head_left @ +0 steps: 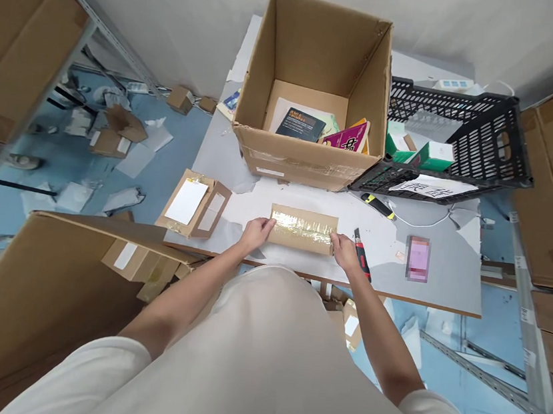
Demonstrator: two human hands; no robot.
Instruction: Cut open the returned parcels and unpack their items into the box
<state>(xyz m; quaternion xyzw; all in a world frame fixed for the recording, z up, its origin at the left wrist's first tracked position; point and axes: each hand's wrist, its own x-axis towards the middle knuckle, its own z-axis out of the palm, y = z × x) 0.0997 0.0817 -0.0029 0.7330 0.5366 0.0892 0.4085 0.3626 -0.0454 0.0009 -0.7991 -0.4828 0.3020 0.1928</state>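
Observation:
A small cardboard box (301, 240) with shiny tape along its upper side lies at the front of the white table. My left hand (257, 233) grips its left end, thumb on top. At the right end my right hand (344, 250) is closed on the same box. Just beside that hand rests a red and black utility knife (361, 254). A yellow and black utility knife (378, 205) lies farther back. Left of my hands stands another taped carton (211, 210) with a white label on top.
Behind my hands, a large open carton (308, 154) holds several books (301, 125). A black plastic crate (494, 156) with green and white boxes (436, 157) adjoins it. A blurred pink object (418, 258) lies at right. Another big open carton (59, 288) stands lower left, with small boxes inside.

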